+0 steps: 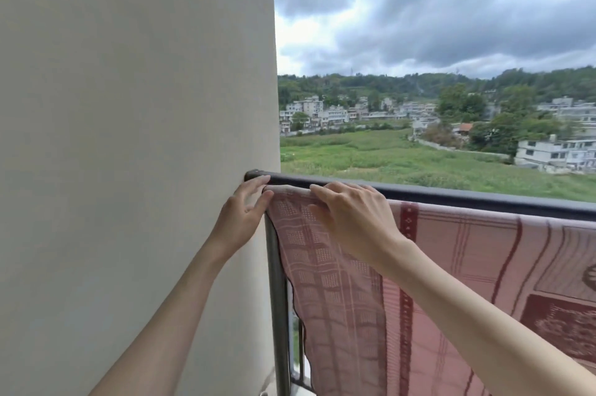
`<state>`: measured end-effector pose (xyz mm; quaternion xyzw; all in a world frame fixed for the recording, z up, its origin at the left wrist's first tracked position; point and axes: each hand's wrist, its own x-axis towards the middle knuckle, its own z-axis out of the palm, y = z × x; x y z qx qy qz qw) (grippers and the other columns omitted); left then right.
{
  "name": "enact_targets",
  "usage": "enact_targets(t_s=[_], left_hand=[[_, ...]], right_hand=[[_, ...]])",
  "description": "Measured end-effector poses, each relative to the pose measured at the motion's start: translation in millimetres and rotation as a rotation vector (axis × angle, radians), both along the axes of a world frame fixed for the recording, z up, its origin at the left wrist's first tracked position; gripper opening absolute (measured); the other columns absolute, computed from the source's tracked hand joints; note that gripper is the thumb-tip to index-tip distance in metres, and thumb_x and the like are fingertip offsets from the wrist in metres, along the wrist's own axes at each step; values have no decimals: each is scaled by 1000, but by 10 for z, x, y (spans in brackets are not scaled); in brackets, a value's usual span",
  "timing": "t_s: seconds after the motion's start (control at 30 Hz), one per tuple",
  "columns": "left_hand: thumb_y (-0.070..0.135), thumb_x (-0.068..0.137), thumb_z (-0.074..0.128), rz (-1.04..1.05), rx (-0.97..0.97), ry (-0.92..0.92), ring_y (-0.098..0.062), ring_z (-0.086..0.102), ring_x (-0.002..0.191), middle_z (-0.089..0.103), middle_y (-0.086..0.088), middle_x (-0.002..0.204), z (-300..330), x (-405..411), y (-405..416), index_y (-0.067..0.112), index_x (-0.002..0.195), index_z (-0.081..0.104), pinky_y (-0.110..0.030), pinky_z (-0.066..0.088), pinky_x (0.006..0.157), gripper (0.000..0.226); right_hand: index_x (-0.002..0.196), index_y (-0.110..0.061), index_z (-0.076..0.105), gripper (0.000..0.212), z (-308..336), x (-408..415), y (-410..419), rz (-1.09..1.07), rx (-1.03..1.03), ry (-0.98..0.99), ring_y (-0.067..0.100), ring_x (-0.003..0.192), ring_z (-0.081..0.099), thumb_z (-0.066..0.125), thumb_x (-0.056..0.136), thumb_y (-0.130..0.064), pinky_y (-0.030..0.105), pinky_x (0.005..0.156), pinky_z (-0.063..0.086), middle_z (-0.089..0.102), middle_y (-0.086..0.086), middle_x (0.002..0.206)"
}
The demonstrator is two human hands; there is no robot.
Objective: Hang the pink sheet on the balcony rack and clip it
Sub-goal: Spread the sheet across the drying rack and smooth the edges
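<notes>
The pink sheet [451,266], patterned with dark red bands and squares, hangs over the dark balcony rail [451,194] and drapes down toward me. Its left corner lies on the rail close to the wall. My left hand [245,211] touches that corner with straight fingers, thumb against the sheet's edge. My right hand [351,218] lies on top of the sheet at the rail, fingers pointing left and slightly bent over the fold. No clip shows in either hand.
A plain cream wall [135,153] fills the left half and meets the rail's end. A dark vertical post [277,299] runs down from the rail beside the wall. Beyond the rail lie fields, houses and cloudy sky.
</notes>
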<state>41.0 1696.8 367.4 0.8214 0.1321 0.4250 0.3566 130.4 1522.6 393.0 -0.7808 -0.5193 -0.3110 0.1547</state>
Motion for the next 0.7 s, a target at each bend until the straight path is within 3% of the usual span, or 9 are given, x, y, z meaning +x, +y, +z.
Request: enact_targets(t_s=[0.03, 0.17, 0.33, 0.43, 0.57, 0.7], left_hand=[[26, 91, 53, -74, -58, -4, -9, 53, 115, 60, 0, 123, 14, 22, 59, 14, 120, 58, -4, 41, 84, 32], [15, 85, 62, -214, -195, -150, -5, 64, 87, 69, 1, 90, 48, 68, 182, 16, 87, 68, -16, 48, 82, 6], [10, 84, 63, -160, -133, -239, 9, 56, 61, 61, 6, 71, 59, 126, 219, 15, 74, 62, -6, 45, 65, 11], [14, 86, 61, -163, -96, -265, 2, 55, 62, 59, 8, 68, 111, 79, 255, 26, 70, 56, -17, 47, 69, 21], [15, 87, 60, -207, -123, -288, -23, 61, 76, 63, 2, 72, 243, 15, 342, 25, 71, 56, -37, 51, 79, 19], [11, 88, 58, -251, -245, -229, -17, 60, 73, 61, 0, 72, 79, 31, 377, 20, 72, 58, -42, 53, 86, 18]], right_hand=[[131, -22, 50, 41, -20, -7, 43, -15, 23, -20, 25, 104, 61, 41, 95, -39, 38, 86, 46, 64, 0, 119], [100, -19, 72, 31, -66, -58, 173, -58, 213, -47, 22, 74, 71, 54, 81, -35, 34, 65, 54, 75, -4, 88], [89, -20, 76, 21, -41, -171, 242, -65, 252, -3, 20, 76, 72, 58, 82, -29, 31, 66, 54, 75, -5, 88], [85, -20, 76, 19, 17, -243, 253, -63, 273, -9, 20, 77, 72, 58, 84, -27, 33, 67, 56, 75, -4, 85], [84, -19, 76, 18, 107, -337, 306, -70, 313, -15, 20, 74, 72, 58, 84, -25, 32, 67, 55, 75, -4, 82], [90, -17, 74, 29, 2, -387, 396, -117, 199, 52, 24, 85, 69, 51, 88, -35, 33, 75, 51, 75, -1, 94]])
